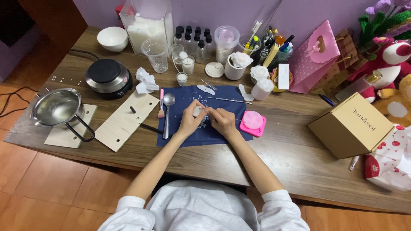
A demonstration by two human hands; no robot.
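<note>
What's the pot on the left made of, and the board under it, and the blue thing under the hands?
The pot looks like shiny metal: it mirrors light, and its handle is dark. The board under it looks like pale, matte wood. The blue mat seems to be soft cloth or felt, flat and dull.

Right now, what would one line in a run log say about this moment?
left hand: holds small white piece | right hand: works it with thin tool | under: blue cloth | nearby: metal spoon, pink mould

A home craft desk: wooden table crowded with a hotplate, small bottles, plush toys and gift bags.
</note>
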